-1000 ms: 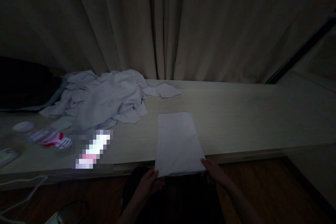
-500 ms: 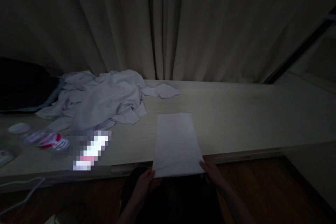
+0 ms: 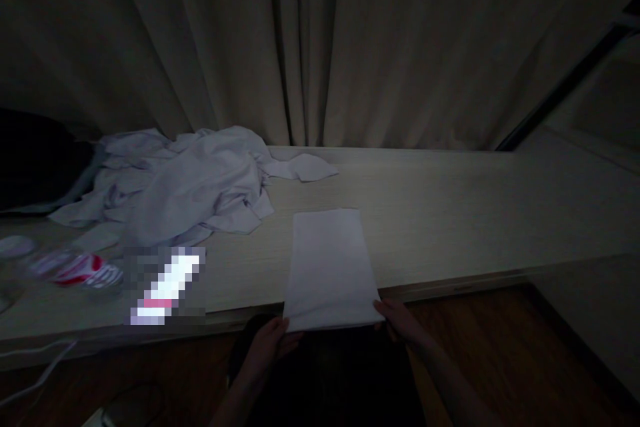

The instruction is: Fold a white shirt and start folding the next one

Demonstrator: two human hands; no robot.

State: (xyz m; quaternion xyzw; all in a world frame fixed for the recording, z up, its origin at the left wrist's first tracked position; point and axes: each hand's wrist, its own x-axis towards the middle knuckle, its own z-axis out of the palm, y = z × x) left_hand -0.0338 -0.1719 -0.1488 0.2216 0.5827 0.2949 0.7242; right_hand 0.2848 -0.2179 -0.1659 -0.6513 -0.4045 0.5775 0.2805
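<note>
A white cloth folded into a long rectangle lies on a pale wooden ledge, its near end hanging over the front edge. My left hand grips the near left corner of this folded cloth. My right hand grips the near right corner. The scene is very dim.
A heap of crumpled white clothes covers the ledge to the left. Nearer me lie a clear plastic bottle with a red label and a blurred-out white object. Curtains hang behind. A dark wooden floor shows below.
The view has drifted slightly, so everything sits a little further left. Both hands keep hold of the cloth's near corners, and the cloth lies much as before.
</note>
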